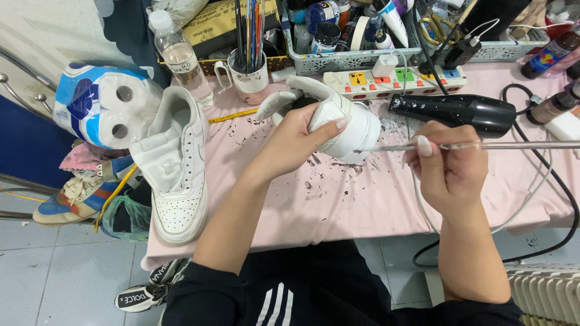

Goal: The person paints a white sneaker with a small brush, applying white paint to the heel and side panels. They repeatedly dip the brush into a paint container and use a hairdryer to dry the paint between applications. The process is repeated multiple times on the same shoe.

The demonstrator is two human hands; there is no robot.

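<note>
The left hand (296,142) grips a white sneaker (338,124) above the pink tabletop (362,199). The right hand (447,169), just beside it, pinches a thin brush (459,146) whose tip touches the toe. A second white sneaker (175,163) lies untouched, well left.

Pink, paint-flecked desk (362,205) carries a white shoe (178,175), mug (251,81), bottle (181,57), power strip (396,81), hairdryer (459,113), baskets (350,59)

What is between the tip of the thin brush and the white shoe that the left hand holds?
Nothing visible. The right hand holds the thin brush level, and its tip reaches the white shoe, gripped by the left hand, with no object across the short gap.
</note>
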